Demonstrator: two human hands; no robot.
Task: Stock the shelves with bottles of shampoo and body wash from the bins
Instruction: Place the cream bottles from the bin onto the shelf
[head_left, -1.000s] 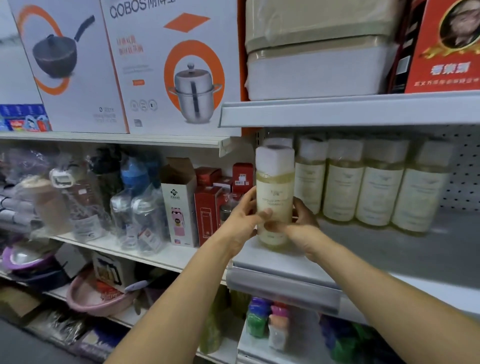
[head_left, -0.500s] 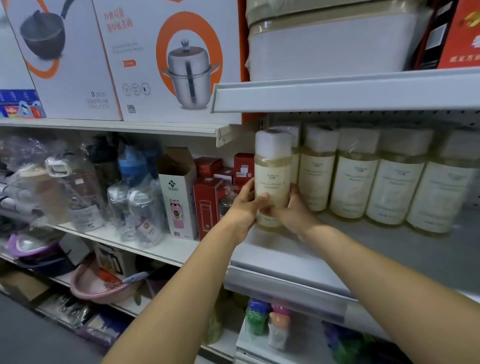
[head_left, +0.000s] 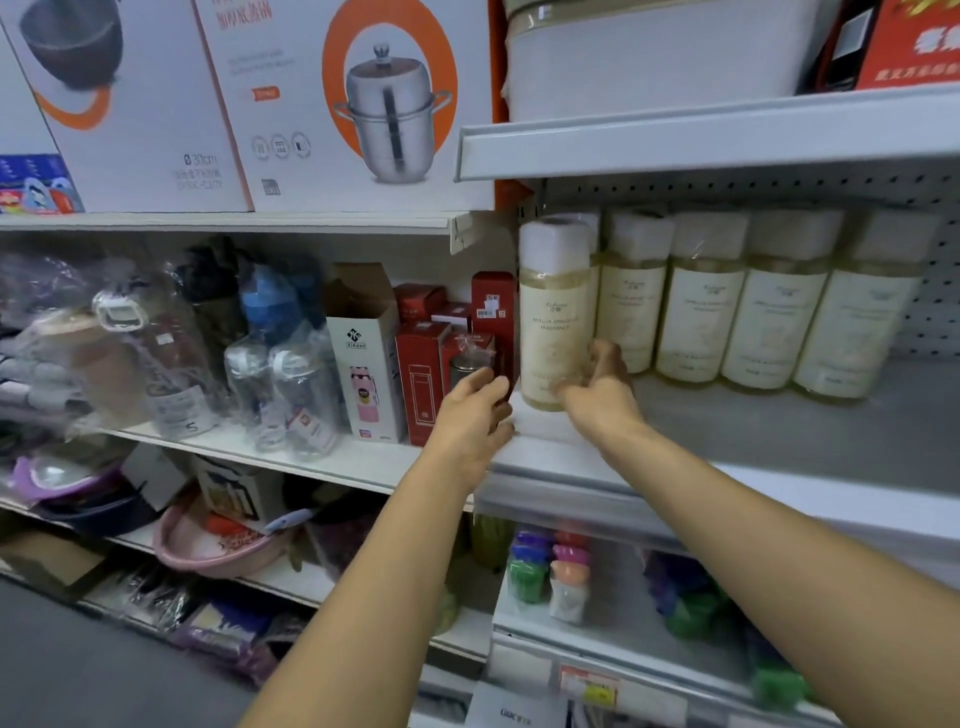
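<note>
Bottle (head_left: 555, 312) of pale yellow liquid, with a white cap and a cream label, stands upright at the left end of a grey shelf (head_left: 779, 431), its base seeming to meet the shelf surface. The right hand (head_left: 597, 395) grips it low on its right side, fingers curled round the back. Just left of that grip, the left hand (head_left: 475, 415) hangs apart from the bottle with loose fingers, holding nothing. Behind and to the right of the grip stands a row of matching bottles (head_left: 774, 306), all filled with the same pale liquid. Above the grip, on the next shelf up, sits a white lidded bin (head_left: 649, 57); its contents cannot be seen. Farther left of the grip are red boxes (head_left: 423, 379), closed, and a white carton (head_left: 366, 358) with its top flap standing open. Beyond those are clear drink bottles in plastic wrap (head_left: 291, 384). Below and left of them, a pink basin (head_left: 208, 545) holds a few small items, too blurred to name.
</note>
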